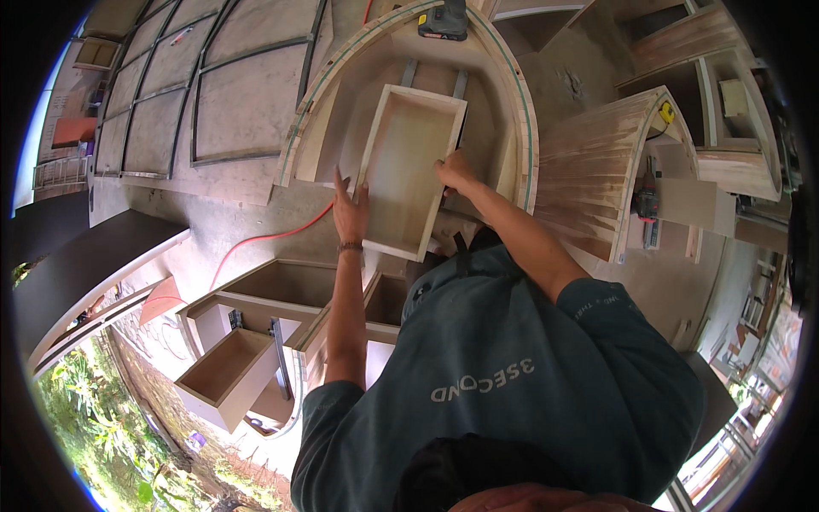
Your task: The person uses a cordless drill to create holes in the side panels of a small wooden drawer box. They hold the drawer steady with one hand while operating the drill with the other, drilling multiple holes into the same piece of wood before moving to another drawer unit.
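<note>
A shallow wooden drawer [408, 162] lies in front of me, partly inside a curved cabinet [294, 147] with a rounded end. My left hand [350, 212] is beside the drawer's left wall, fingers stretched and apart, seeming to touch that side. On the opposite wall, my right hand [456, 173] has its fingers curled over the rim. Two metal drawer slides [409, 72] show past the drawer's far end. A cordless power tool [443, 24] stands on the cabinet's far rim.
Left of me sits another cabinet [281, 277] with a pulled-out drawer [226, 371]. A red hose [260, 237] crosses the floor. To the right are a curved wooden cabinet [589, 162] and a red-and-black power tool [647, 200]. Dark metal frames [247, 64] lie at the far left.
</note>
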A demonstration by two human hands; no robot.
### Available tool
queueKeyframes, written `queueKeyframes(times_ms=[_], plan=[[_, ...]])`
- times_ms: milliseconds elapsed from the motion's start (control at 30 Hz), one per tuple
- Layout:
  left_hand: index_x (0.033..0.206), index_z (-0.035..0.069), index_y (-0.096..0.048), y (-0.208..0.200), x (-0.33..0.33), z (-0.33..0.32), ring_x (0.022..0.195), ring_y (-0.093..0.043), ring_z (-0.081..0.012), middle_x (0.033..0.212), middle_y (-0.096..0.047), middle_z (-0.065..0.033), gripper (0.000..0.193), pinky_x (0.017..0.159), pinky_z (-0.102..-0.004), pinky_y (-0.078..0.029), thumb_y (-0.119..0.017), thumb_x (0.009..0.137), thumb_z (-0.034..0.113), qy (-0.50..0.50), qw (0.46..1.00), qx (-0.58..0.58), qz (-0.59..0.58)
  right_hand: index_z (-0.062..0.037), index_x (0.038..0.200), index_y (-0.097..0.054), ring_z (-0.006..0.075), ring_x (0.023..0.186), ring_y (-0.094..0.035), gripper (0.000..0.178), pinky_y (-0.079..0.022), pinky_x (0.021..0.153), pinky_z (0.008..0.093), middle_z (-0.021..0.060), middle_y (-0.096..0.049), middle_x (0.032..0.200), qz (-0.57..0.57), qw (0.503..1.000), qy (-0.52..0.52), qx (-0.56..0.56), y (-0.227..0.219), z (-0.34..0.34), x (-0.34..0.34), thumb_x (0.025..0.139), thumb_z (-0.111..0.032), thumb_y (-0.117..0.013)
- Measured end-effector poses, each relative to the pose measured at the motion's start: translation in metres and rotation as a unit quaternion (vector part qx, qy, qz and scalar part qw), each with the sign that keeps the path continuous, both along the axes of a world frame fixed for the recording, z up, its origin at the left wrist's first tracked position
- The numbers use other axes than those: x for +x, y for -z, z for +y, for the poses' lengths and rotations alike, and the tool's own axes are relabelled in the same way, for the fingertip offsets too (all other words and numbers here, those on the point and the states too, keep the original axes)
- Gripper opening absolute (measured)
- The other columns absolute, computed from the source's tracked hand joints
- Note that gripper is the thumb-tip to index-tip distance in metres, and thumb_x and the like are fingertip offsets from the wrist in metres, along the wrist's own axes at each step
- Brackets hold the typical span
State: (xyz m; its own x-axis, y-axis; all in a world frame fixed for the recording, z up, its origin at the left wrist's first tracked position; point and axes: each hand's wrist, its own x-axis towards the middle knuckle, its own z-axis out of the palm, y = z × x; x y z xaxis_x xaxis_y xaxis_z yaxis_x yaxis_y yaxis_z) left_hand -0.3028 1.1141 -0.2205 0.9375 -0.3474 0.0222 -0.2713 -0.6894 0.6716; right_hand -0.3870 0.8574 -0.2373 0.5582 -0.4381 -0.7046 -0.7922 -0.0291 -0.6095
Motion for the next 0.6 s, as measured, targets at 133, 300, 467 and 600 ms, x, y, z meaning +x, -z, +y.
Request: queueKeyframes(times_ms=[133, 300, 467, 600], plan=[[0.158, 0.001, -0.022, 0.016, -0.052, 0.044, 0.131, -0.050, -0.0407, 0.143, -0.050, -0.0299, 0.092, 0.109, -0.0467, -0.040, -0.072, 0.091, 0.041, -0.210, 0.976, -0.051, 0.013, 0.0279, 0.131, -0.028, 0.0255, 0.053, -0.064, 0.066, -0.058, 0.040, 0.0323, 0.0207, -0.062, 0.092, -0.005, 1.000, -0.008, 0.024, 0.002, -0.030, 0.023, 0.101, -0.026, -0.051], [0.156, -0.002, -0.014, -0.013, -0.097, 0.009, 0.130, -0.053, -0.0403, 0.148, -0.041, -0.0302, 0.095, 0.103, -0.0491, -0.049, -0.073, 0.093, 0.038, -0.211, 0.802, -0.282, 0.482, 0.0204, 0.124, -0.043, 0.0273, 0.054, -0.065, 0.058, -0.058, 0.040, 0.0338, 0.0201, -0.063, 0.087, -0.023, 1.000, -0.012, 0.014, -0.008, -0.066, 0.038, 0.099, -0.030, -0.056], [0.150, -0.001, -0.019, -0.001, -0.087, -0.045, 0.107, -0.067, -0.0428, 0.136, -0.047, -0.0310, 0.084, 0.084, -0.0447, -0.062, -0.070, 0.094, 0.034, -0.163, 0.804, -0.313, 0.478, 0.0092, 0.119, -0.056, 0.0289, 0.050, -0.066, 0.057, -0.060, 0.053, 0.0379, 0.0185, -0.070, 0.080, -0.023, 0.994, -0.014, -0.106, -0.020, -0.076, 0.039, 0.095, -0.042, -0.062], [0.145, -0.004, -0.023, -0.008, -0.078, -0.060, 0.091, -0.071, -0.0415, 0.128, -0.054, -0.0279, 0.077, 0.069, -0.0436, -0.065, -0.069, 0.092, 0.027, -0.211, 0.822, -0.240, 0.471, 0.0081, 0.127, -0.048, 0.0383, 0.071, -0.072, 0.060, -0.060, 0.071, 0.0472, 0.0238, -0.072, 0.094, -0.010, 0.982, -0.059, -0.179, -0.031, -0.057, 0.017, 0.094, -0.041, -0.059]])
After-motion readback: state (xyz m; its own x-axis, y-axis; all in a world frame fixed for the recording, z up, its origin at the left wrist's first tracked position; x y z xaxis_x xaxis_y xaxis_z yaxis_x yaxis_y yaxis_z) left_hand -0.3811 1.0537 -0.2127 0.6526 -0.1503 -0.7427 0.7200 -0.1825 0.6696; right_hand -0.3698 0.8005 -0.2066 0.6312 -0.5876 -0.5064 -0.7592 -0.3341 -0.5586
